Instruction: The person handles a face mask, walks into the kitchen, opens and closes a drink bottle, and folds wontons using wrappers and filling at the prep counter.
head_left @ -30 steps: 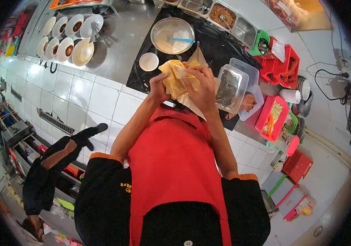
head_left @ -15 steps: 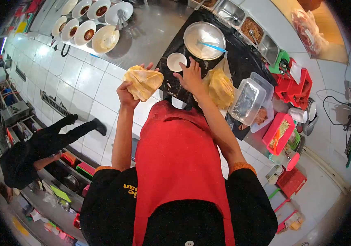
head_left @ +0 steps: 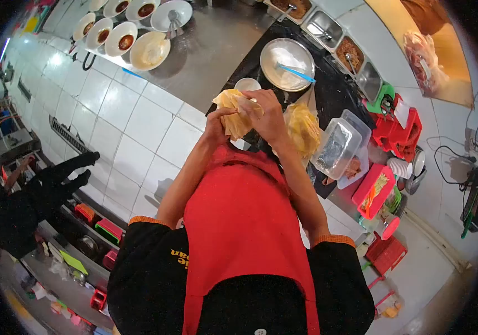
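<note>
A floppy stack of pale yellow dough wrappers [head_left: 236, 124] is in front of my apron, gripped at its left side by my left hand [head_left: 215, 126]. My right hand [head_left: 270, 116] is closed over the stack's right side, with its fingertips partly hidden. Just beyond the hands, a small white bowl [head_left: 247, 84] stands on the black work surface, its near part covered by the wrappers and my fingers. To its right, a metal bowl [head_left: 275, 49] holds something white and a blue-handled tool [head_left: 297, 73]. More yellow wrappers [head_left: 304, 131] lie right of my right forearm.
White bowls with dark sauce [head_left: 125, 42] line the steel counter at upper left. Metal food tins [head_left: 323, 29] run along the back. Clear plastic containers [head_left: 336, 142] and a pink tray [head_left: 373, 191] are at right. Another person [head_left: 32, 195] stands at lower left.
My left hand has brought the wrappers right, toward the small bowl. My right hand has left the bowl and closed on the wrappers. The other person has shifted left.
</note>
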A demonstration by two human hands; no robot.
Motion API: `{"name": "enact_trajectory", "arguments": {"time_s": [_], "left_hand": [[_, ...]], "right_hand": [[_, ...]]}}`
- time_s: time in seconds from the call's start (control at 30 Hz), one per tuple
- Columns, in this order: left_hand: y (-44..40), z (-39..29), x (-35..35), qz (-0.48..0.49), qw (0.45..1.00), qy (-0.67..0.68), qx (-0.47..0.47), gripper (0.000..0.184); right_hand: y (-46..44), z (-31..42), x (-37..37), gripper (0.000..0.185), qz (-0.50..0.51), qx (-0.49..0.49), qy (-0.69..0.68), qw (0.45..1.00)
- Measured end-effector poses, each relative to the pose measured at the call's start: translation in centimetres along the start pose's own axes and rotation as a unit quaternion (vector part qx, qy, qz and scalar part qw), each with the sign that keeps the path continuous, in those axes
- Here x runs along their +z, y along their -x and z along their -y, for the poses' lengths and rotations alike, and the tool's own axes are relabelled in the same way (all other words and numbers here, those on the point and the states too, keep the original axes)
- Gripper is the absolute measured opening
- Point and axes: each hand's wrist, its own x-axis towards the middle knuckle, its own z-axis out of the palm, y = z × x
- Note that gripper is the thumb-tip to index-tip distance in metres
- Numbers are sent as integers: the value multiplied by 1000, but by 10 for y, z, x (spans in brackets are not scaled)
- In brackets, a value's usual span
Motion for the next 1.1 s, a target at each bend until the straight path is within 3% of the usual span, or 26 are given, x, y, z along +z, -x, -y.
{"name": "enact_trajectory", "arguments": {"time_s": [0.03,0.2,0.23,0.3,0.33,0.37,0.4,0.5,0.6,0.67,0.77,0.9,0.97,1.0,1.07,1.1], "left_hand": [[-4,2,-2,4,1000,-2,-4,53],[-13,-1,3,-22,1000,-3,1,52],[-13,0,8,-22,1000,-4,-2,52],[-17,3,16,6,996,-44,77,45],[-20,3,13,6,996,-45,76,45],[-25,1,10,3,982,-161,99,44],[-28,-1,8,1,954,-275,120,43],[-27,-4,7,-61,933,-343,94,35],[-19,-6,24,-87,960,-257,70,36],[-22,-5,19,-80,956,-272,76,38],[-26,-5,16,-58,949,-296,86,40],[-15,-14,39,-40,933,-344,96,42],[-21,-12,26,-40,931,-351,91,40],[-23,-10,21,-40,929,-357,84,39],[-19,-9,29,-58,944,-314,86,38],[-18,-9,34,-77,956,-270,89,37]], "right_hand": [[-2,1,3,25,-9,-37,60,997],[6,4,4,27,-31,-20,87,995],[7,3,4,27,-29,12,30,999],[6,2,2,28,-28,41,-27,998],[8,3,0,31,-36,112,-129,985],[9,4,-2,35,-44,181,-230,955],[11,2,-4,35,-44,181,-229,955],[17,-4,-12,31,-57,231,-285,929],[9,2,-24,33,-25,153,-192,969],[2,10,-31,34,-3,-12,-84,996],[2,-4,-31,37,76,25,-43,996],[9,-14,-32,39,12,6,-58,998],[20,-17,-31,42,59,121,-180,974],[28,-19,-26,42,58,122,-180,974],[41,-21,-14,41,-39,204,-317,925],[43,-18,-13,41,-41,205,-316,925]]}}
